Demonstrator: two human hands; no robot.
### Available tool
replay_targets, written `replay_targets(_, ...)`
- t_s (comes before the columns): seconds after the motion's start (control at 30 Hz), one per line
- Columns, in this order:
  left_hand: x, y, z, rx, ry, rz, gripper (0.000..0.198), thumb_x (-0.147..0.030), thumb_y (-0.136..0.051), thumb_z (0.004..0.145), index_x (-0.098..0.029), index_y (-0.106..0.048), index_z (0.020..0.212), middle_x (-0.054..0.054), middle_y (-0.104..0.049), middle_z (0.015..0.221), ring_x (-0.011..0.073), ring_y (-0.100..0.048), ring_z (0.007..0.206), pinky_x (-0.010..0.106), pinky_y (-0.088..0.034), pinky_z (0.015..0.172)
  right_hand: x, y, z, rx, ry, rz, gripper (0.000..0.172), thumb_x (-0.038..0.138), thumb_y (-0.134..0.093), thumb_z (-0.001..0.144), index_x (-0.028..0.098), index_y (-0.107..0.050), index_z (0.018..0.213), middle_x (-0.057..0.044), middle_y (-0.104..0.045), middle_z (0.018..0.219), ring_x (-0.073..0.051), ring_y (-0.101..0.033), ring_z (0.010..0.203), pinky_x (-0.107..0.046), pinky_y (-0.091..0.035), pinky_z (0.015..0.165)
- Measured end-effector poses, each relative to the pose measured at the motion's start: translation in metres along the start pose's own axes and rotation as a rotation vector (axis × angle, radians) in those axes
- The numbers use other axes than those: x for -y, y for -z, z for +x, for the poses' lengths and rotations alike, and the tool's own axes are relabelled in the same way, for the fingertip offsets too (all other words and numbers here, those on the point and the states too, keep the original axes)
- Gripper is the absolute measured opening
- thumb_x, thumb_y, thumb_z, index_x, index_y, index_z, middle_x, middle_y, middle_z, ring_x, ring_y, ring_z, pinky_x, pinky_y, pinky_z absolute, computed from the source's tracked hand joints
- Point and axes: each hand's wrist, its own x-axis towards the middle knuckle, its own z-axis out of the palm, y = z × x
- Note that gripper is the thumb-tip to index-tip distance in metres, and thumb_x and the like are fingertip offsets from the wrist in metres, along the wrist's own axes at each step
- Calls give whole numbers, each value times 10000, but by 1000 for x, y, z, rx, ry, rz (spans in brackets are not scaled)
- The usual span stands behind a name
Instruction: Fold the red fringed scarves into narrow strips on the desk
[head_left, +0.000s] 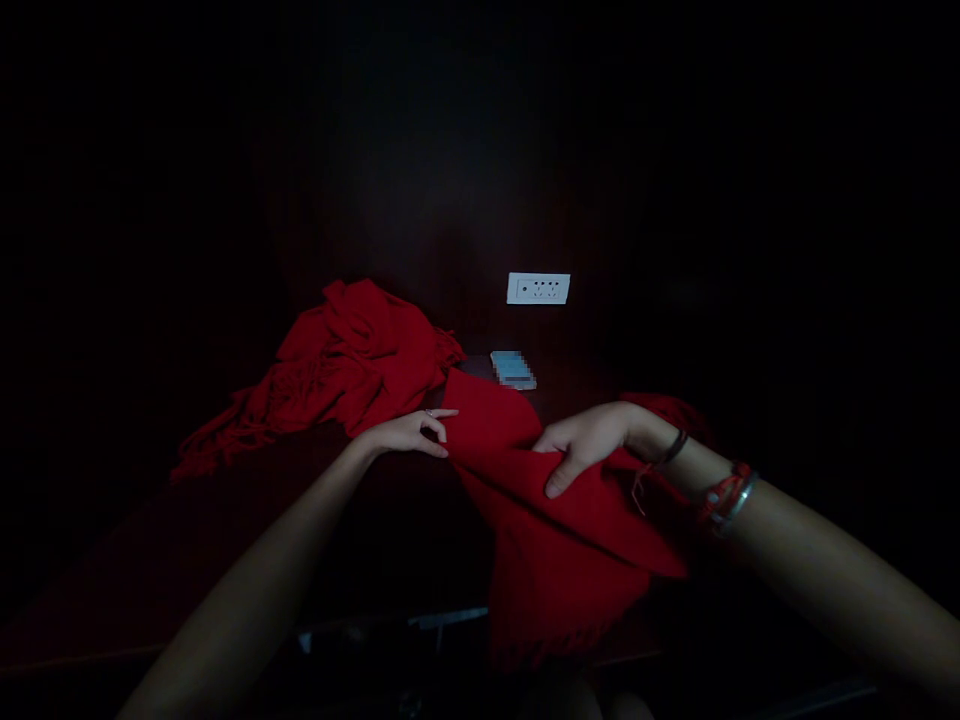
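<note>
A: Where does the red cloth point(517, 490) lie?

B: It reaches from the fingertips of the left hand point(409, 432) across to beneath the right hand point(585, 445). Its fringed end falls nearer the person than either hand, and a slanting fold runs from just below the left hand past the right thumb.

A: And the right hand itself?

B: Closed on a fold of it. The thumb presses on top, while the fingers are tucked inside the fold, mostly out of sight. A dark band point(677, 445), a red bracelet point(724, 492) and a silvery bangle point(742, 500) circle the arm behind that hand.

A: Is the left hand gripping too?

B: It is half curled, thumb and forefinger apart at the cloth's left edge. In this dim light one cannot tell whether it pinches the edge or only touches it. A ring point(430, 413) sits on one finger.

A: What is around them?

B: Beyond the left hand and to its left, a heap of red fabric point(367, 340) with fringes. Beyond both hands, a small pale-blue item point(513, 369) rests on the dark surface point(247, 510), and a white socket panel point(538, 289) is on the wall point(420, 200) above it.
</note>
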Motion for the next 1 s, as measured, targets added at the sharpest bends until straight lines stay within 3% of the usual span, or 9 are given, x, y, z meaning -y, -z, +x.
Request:
replay_targets(0.1, 3, -2, 2, -80, 31, -58, 228, -394, -559, 623, -167, -535, 616, 69, -340, 1252, 186, -323, 1126, 278, -198, 930, -16, 18, -4, -146, -99, 67, 445, 383, -583, 597, 118, -535, 951, -28, -590, 853, -133, -537, 707, -226, -415, 617)
replay_targets(0.23, 6, -10, 10, -223, 53, 6, 229, -372, -476, 688, -162, -513, 603, 82, -470, 1119, 188, -414, 1041, 293, -260, 894, -65, 47, -10, -472, -330, -129, 460, 436, -591, 562, 96, -557, 871, -78, -585, 837, -164, -533, 691, -237, -407, 569)
replay_targets(0.4, 7, -19, 16, -337, -9, 140, 127, -276, -532, 648, -181, -499, 724, 36, -543, 943, 168, -472, 935, 283, -328, 842, -104, 54, -9, -644, -235, -61, 457, 486, -547, 582, 131, -556, 870, -50, -585, 826, -161, -524, 718, -245, -400, 621)
replay_targets(0.5, 5, -19, 16, -324, 8, 201, 97, -272, -522, 662, -182, -510, 695, 40, -527, 957, 161, -459, 949, 273, -327, 850, -107, 51, -22, -662, -174, 120, 442, 472, -546, 592, 153, -563, 899, -44, -587, 874, -159, -531, 748, -252, -403, 659)
replay_targets(0.63, 4, -19, 19, -323, 65, 275, 120, -272, -504, 677, -176, -509, 604, 44, -531, 917, 161, -473, 918, 268, -348, 829, -100, 55, -58, -507, -366, 212, 366, 393, -617, 537, 170, -610, 827, -50, -609, 861, -167, -548, 739, -258, -412, 660)
replay_targets(0.7, 5, -20, 21, -332, 100, 314, 132, -283, -502, 677, -176, -513, 600, 42, -531, 903, 165, -481, 900, 276, -359, 814, -94, 62, -76, -478, -482, 116, 318, 362, -603, 558, 153, -622, 796, -57, -616, 819, -149, -551, 699, -245, -407, 642)
replay_targets(0.77, 6, -21, 22, -351, 127, 345, 155, -309, -492, 683, -175, -516, 608, 44, -524, 903, 169, -484, 891, 280, -365, 803, -88, 74, -90, -553, -552, -54, 275, 353, -542, 621, 119, -627, 736, -68, -611, 759, -128, -542, 679, -232, -383, 646)
replay_targets(0.9, 7, -23, 24, -347, 143, 393, 186, -337, -471, 694, -181, -505, 600, 31, -524, 834, 168, -491, 864, 271, -377, 778, -83, 95, -90, -919, -727, -449, 256, 370, -531, 655, 127, -611, 642, -125, -581, 732, -221, -519, 776, -325, -359, 700)
replay_targets(1.0, 3, -24, 23, -341, 187, 435, 178, -340, -459, 704, -183, -500, 631, 33, -520, 867, 174, -482, 882, 288, -367, 791, -81, 86, -59, -1125, -786, -735, 210, 269, -501, 709, 91, -609, 734, -208, -543, 861, -324, -436, 933, -460, -259, 789)
